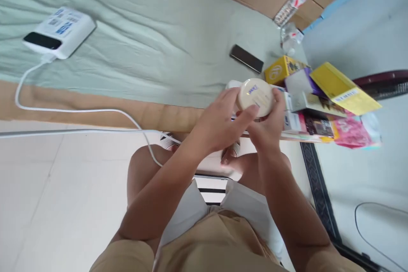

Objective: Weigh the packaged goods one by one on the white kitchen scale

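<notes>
Bed [134,51] carried power bank [60,32], phone [246,58], box pile [318,102]. We held round cream compact [256,95] above bed edge, left hand [219,123] and right hand [269,129] fingers clamped around it. Lid looked shut; opening undone.

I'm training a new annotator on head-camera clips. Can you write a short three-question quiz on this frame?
1. True or false: both hands grip the round cream compact.
2. Multiple choice: what does the white cable plug into? A) the black phone B) the white power bank C) the yellow box
3. Fill in: the black phone lies on the pale green ____.

Key
1. True: the left hand and the right hand both close round it.
2. B: the cable runs to the white power bank.
3. Sheet.
</notes>
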A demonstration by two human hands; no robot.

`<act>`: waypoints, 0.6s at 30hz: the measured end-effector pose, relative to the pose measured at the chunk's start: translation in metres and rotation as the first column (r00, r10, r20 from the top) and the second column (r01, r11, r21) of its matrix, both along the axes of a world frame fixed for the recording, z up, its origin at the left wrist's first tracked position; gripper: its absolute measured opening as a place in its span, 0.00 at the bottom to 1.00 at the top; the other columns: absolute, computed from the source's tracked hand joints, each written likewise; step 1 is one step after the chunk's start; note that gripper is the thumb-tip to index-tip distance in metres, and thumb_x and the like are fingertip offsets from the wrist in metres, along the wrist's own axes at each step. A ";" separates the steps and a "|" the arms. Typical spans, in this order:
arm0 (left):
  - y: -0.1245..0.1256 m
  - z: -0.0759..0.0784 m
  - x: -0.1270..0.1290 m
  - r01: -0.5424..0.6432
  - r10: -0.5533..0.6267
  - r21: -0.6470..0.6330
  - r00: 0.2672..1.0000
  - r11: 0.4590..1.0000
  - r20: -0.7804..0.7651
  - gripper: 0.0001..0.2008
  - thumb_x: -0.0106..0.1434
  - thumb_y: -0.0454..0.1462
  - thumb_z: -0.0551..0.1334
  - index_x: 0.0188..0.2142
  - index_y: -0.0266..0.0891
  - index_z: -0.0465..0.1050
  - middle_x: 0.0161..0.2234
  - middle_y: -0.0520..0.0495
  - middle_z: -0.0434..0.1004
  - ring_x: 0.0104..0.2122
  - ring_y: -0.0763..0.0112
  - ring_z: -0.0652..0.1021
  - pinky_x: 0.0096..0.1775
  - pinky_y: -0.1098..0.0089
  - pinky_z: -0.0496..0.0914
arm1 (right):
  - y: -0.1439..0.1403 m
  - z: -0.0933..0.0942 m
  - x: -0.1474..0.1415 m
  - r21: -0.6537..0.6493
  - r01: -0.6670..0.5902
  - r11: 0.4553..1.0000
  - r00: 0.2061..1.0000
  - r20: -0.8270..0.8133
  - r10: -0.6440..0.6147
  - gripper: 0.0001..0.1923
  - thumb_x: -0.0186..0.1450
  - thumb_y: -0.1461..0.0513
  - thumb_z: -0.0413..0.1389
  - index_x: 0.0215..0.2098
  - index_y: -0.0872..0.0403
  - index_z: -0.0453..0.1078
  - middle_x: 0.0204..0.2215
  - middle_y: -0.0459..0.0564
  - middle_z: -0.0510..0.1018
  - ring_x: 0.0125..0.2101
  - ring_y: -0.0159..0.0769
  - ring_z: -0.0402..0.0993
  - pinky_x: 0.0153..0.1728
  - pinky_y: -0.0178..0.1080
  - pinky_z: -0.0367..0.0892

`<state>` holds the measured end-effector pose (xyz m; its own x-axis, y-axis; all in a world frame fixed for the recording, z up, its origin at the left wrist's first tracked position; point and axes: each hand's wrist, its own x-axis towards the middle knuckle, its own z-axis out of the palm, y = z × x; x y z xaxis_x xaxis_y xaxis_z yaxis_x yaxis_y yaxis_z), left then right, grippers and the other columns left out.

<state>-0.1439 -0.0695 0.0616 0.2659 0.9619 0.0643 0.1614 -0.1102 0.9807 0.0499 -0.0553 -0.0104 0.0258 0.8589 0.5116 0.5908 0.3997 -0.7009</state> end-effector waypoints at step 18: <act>0.026 -0.092 0.045 -0.409 0.335 0.349 0.907 0.843 0.254 0.25 0.74 0.57 0.55 0.64 0.53 0.70 0.65 0.46 0.72 0.67 0.56 0.71 0.68 0.52 0.66 | -0.101 -0.013 0.009 -0.197 -0.123 0.973 0.954 -0.293 0.061 0.42 0.69 0.60 0.58 0.76 0.39 0.45 0.76 0.54 0.53 0.77 0.46 0.51 0.74 0.59 0.63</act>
<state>-0.0984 -0.0438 -0.0300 -0.1581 0.8733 0.4608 0.0959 -0.4509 0.8874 0.0590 -0.1563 -0.0229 0.0587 0.9516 0.3018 0.3236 0.2678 -0.9075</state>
